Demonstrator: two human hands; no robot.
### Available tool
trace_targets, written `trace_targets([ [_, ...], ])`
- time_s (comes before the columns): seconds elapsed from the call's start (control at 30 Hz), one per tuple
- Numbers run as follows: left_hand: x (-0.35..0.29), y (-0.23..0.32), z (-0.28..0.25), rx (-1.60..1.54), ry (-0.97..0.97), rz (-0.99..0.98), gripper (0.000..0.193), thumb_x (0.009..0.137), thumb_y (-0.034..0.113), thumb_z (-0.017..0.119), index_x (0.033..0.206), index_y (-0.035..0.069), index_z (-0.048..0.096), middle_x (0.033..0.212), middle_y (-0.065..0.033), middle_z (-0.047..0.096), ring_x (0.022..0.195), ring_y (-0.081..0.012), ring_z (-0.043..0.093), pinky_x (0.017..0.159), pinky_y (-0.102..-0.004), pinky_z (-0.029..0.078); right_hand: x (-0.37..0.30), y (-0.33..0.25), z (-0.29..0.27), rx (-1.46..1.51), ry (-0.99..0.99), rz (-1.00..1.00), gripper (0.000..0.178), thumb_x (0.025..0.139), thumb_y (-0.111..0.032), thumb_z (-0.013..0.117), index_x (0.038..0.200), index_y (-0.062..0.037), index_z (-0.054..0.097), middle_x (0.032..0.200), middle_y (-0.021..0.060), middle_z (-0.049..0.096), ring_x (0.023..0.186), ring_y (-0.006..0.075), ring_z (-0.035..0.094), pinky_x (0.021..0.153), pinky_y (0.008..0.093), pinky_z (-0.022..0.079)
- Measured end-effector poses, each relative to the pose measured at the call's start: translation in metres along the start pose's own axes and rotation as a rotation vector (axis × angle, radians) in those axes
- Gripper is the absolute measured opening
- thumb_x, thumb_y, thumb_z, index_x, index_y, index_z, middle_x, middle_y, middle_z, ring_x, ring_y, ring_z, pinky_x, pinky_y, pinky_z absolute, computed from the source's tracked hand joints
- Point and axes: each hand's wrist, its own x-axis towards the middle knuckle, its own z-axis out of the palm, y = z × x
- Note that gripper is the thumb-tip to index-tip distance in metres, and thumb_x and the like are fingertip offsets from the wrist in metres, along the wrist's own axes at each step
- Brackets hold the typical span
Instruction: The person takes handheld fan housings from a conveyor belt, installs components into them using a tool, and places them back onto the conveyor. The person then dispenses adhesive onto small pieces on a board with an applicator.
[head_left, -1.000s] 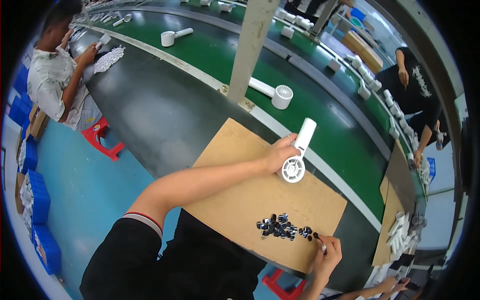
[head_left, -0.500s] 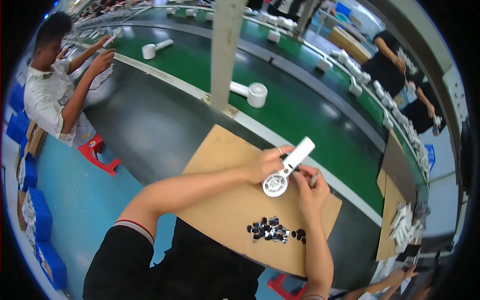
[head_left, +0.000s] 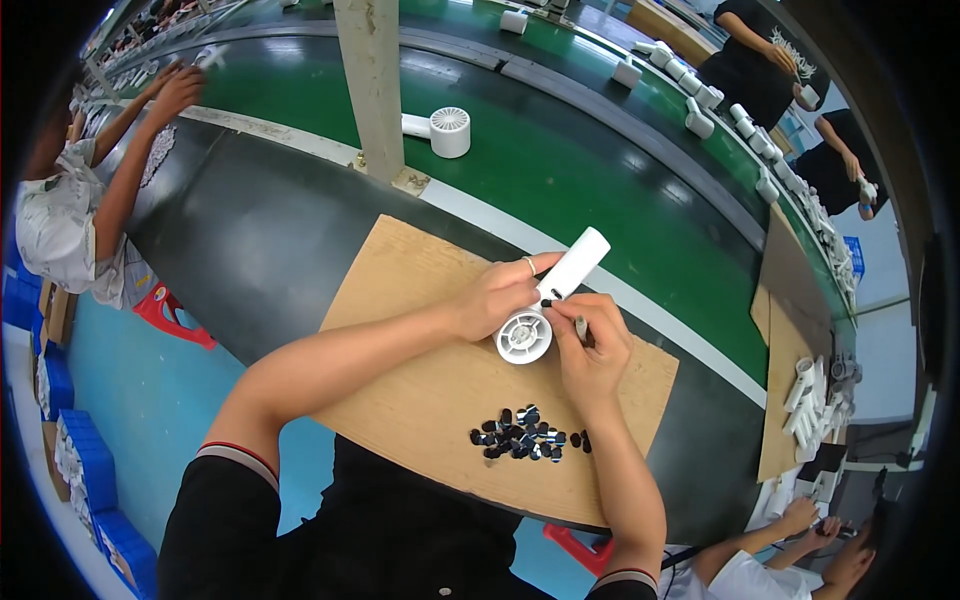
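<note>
My left hand (head_left: 497, 297) is closed round a white handheld fan (head_left: 578, 265), its round grille head toward me and its handle slanting up to the right. A small dark slot shows on the handle near the head. At that spot my right hand (head_left: 598, 350) pinches a small black piece (head_left: 547, 303) between thumb and forefinger, against the fan. A short greyish stick-like tool (head_left: 581, 327) is tucked in the same hand; its kind is unclear. Below, on a brown cardboard sheet (head_left: 390, 275), lies a pile of small shiny black pieces (head_left: 520, 435).
Beyond the cardboard runs a green conveyor belt (head_left: 540, 190) carrying another white fan (head_left: 450, 132). A pale metal post (head_left: 370, 90) stands at its near edge. White parts (head_left: 805, 400) are heaped at the right. Co-workers sit at the left and lower right; others stand across the belt.
My view has shifted, so the scene sits further left and up. My right fingers have come onto the fan's handle, where the black piece now shows. My left hand keeps its hold.
</note>
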Motion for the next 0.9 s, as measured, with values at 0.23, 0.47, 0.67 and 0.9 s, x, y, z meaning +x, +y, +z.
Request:
trace_targets([
  [0.23,-0.002,0.002,0.005,-0.035,0.017,0.047,0.070,0.081,0.004,0.047,0.149,-0.002,0.029,0.120,-0.0123,0.060,0.100,-0.0146,0.064,0.082,-0.0277,0.053,-0.007,-0.001,-0.002,0.003,-0.051,-0.004,0.018,0.082,0.004,0.072,0.099,-0.0030,0.073,0.093,0.0084,0.063,0.073,0.0132,0.058,0.058,0.0231,0.043],
  [0.47,-0.009,0.016,0.004,0.068,-0.001,0.008,0.072,0.080,-0.002,0.052,0.150,-0.002,0.031,0.093,-0.0119,0.070,0.079,-0.0128,0.070,0.065,-0.0238,0.053,-0.020,-0.009,-0.001,0.198,-0.112,0.091,0.014,0.094,-0.003,0.062,0.103,0.0027,0.070,0.100,0.0073,0.062,0.078,0.0106,0.056,0.063,0.0222,0.042],
  [0.67,-0.004,0.026,-0.007,0.352,-0.022,-0.055,0.064,0.077,0.005,0.060,0.141,0.004,0.052,0.076,-0.0038,0.069,0.063,-0.0034,0.061,0.056,-0.0227,0.047,-0.016,0.003,-0.002,-0.119,-0.156,0.373,0.022,0.094,-0.019,0.064,0.088,-0.0040,0.049,0.065,0.0028,0.052,0.057,0.0140,0.051,0.052,0.0316,0.039],
  [0.9,0.002,0.033,-0.004,0.323,-0.058,-0.144,0.066,0.076,0.005,0.058,0.142,0.003,0.051,0.068,-0.0004,0.065,0.058,-0.0020,0.056,0.054,-0.0203,0.044,-0.015,0.006,0.000,-0.414,-0.284,0.147,0.012,0.085,-0.005,0.062,0.091,-0.0019,0.051,0.084,0.0210,0.066,0.074,0.0435,0.065,0.062,0.0522,0.051],
])
